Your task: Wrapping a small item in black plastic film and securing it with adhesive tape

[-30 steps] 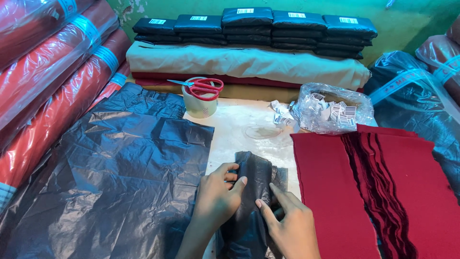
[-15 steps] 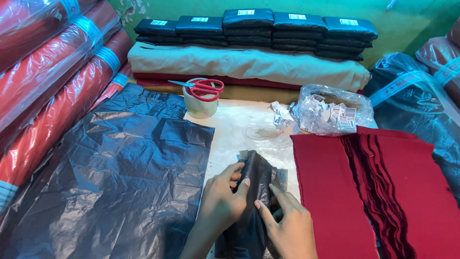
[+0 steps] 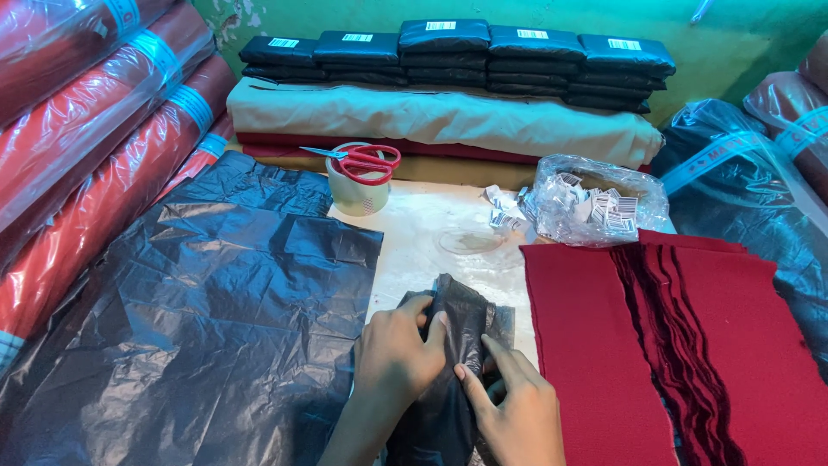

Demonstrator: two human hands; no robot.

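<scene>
Head camera, looking down: a pale, stained work table point(image 3: 431, 233) filled the middle of a cramped storeroom with a green painted wall point(image 3: 733, 43) behind it. Beyond the hands, against that wall, lay folded cream cloth point(image 3: 440, 116) topped by a row of flat black wrapped packets point(image 3: 448, 52) bearing white labels. Nearer, just past the hands, red-handled scissors point(image 3: 366, 161) rested on a roll of clear tape point(image 3: 358, 190), and a clear bag of small printed labels point(image 3: 595, 203) sat to the right of it. Rolls of red fabric in clear plastic point(image 3: 95, 129) leaned along the left. A stack of wide dark plastic sheets point(image 3: 198, 319) spread left of the hands; a stack of dark red cloth pieces point(image 3: 673, 345) lay right of them.

At the bottom centre, a small dark plastic bag point(image 3: 461, 315) sat bunched on the table, directly under both hands. The left hand point(image 3: 397, 354) curled over the bag's left side, thumb and fingers pinching a fold. The right hand point(image 3: 509, 406) pressed from the right, index finger extended along the plastic and thumb meeting the left hand's thumb.

As a judgement: the thin film looked slippery and creased, so the layers might cling and refuse to part, or tear if the pinch pulled too hard. The bag might also slide toward the red cloth under sideways pressure.
</scene>
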